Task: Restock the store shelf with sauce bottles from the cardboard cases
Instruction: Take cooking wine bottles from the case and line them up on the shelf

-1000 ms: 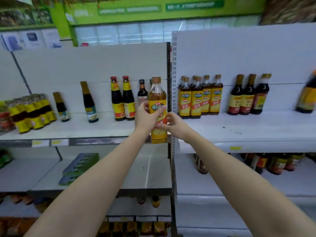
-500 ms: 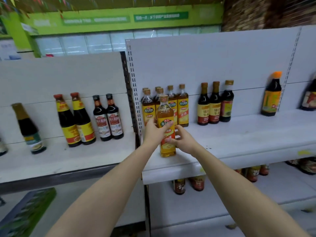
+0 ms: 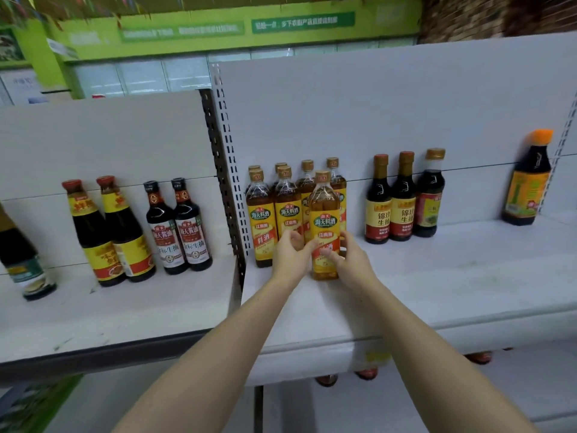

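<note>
An amber cooking-wine bottle [image 3: 324, 214] with a yellow label and gold cap stands upright on the white right-hand shelf [image 3: 437, 285]. It is just in front of a cluster of several identical bottles [image 3: 263, 214]. My left hand [image 3: 288, 256] curls round its lower left side. From the right, my right hand [image 3: 349, 260] holds the bottle with fingertips on the lower label. No cardboard case is in view.
Three dark soy bottles [image 3: 402, 198] stand right of the cluster, and an orange-capped bottle [image 3: 527, 179] stands further right. The lower left shelf [image 3: 125, 307] carries several dark sauce bottles [image 3: 178, 226]. A perforated upright [image 3: 223, 170] divides the two bays. More bottles sit on the shelf below.
Both hands carried the bottle from the left bay's front edge to the right bay and further back. It now stands on the shelf against the matching bottles. The view moved closer.
</note>
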